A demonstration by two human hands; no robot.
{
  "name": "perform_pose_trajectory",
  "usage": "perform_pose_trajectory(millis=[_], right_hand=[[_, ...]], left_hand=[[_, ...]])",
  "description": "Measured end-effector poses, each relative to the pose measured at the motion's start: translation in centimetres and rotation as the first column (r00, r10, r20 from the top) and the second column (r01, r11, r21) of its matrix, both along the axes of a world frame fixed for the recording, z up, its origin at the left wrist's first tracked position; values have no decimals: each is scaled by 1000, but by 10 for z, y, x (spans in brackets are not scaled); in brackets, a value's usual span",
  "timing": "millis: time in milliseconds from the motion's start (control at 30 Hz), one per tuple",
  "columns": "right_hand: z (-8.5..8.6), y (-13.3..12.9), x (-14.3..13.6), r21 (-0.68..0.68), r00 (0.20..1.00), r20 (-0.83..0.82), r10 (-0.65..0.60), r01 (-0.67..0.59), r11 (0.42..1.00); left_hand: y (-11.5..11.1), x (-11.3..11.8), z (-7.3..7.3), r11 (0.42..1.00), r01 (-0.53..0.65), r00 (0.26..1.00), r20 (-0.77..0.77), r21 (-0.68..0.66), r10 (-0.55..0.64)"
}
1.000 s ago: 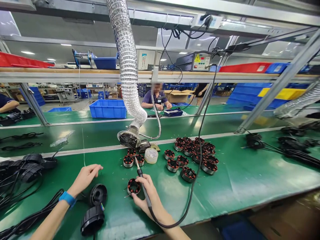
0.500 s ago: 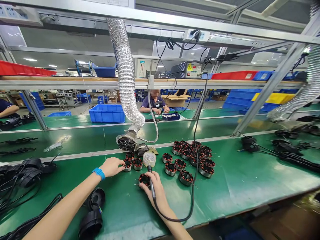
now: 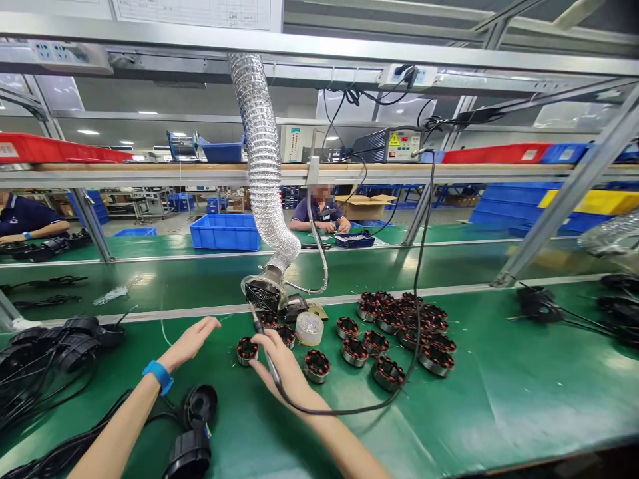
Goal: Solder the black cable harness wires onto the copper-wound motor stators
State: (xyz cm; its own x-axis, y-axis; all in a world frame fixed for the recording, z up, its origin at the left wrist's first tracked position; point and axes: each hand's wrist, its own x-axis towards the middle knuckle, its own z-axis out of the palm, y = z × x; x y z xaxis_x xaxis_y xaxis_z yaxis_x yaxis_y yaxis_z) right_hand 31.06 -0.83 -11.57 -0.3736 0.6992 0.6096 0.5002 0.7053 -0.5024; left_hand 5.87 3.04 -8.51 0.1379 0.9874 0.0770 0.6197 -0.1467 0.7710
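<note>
My left hand (image 3: 194,341), with a blue band at the wrist, hovers over the green bench with its fingers stretched out and nothing visible in them. A soldering iron (image 3: 266,351) is held in my right hand (image 3: 282,362), its tip pointing up and away. Beside that hand's fingertips stands a ring-shaped motor stator (image 3: 247,350) with copper windings; whether they touch it is unclear. Two more stators sit behind, one partly covered by the hand. Another stator (image 3: 317,366) lies to the right, near a round pale container (image 3: 309,329).
Several stators (image 3: 389,319) cluster at the right. A fume duct (image 3: 264,173) hangs behind my hands. The iron's cable (image 3: 418,293) loops down to the bench. Black housings (image 3: 190,449) and cables (image 3: 30,386) lie left. Two people sit across the bench.
My right hand has moved left with the iron, leaving one stator behind. My left hand has come away from another stator, which now sits farther left and nearer. The view has shifted.
</note>
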Motion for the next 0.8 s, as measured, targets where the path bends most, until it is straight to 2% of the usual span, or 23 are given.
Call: perform_pose_trajectory(millis=[67, 133, 233, 333, 400, 467, 567, 667, 733, 800], right_hand=[[-3, 15, -13, -53, 1000, -4, 31, -31, 998], [-14, 29, -21, -94, 998, -31, 46, -49, 994], [-32, 41, -28, -109, 991, -121, 63, -76, 991], [-45, 45, -28, -126, 979, -186, 86, -111, 986], [-50, 47, -26, -152, 974, -209, 88, -121, 981], [-54, 49, -25, -179, 969, -232, 80, -123, 976], [-57, 52, -25, -203, 963, -263, 64, -120, 972], [-60, 53, -26, -201, 957, -288, 35, -96, 975], [-60, 53, -27, -190, 955, -295, 21, -80, 979], [-60, 53, -28, -186, 955, -295, 18, -76, 980]], left_hand=[[3, -7, -9, 1000, 6, 1000, -27, 3, -6], [8, -8, -19, 1000, 11, 999, -50, 3, -11], [18, -3, -35, 995, 8, 998, 59, -101, -2], [28, 7, -52, 996, 51, 980, 197, -78, -35], [31, 14, -63, 995, 58, 978, 207, -84, -39], [31, 20, -71, 984, 96, 976, 209, -149, -63], [26, 25, -76, 954, 183, 957, 267, -238, -116], [21, 26, -74, 945, 154, 925, 378, -289, -36], [21, 28, -71, 940, 148, 874, 485, -307, 20], [24, 32, -68, 937, 182, 814, 581, -298, 26]])
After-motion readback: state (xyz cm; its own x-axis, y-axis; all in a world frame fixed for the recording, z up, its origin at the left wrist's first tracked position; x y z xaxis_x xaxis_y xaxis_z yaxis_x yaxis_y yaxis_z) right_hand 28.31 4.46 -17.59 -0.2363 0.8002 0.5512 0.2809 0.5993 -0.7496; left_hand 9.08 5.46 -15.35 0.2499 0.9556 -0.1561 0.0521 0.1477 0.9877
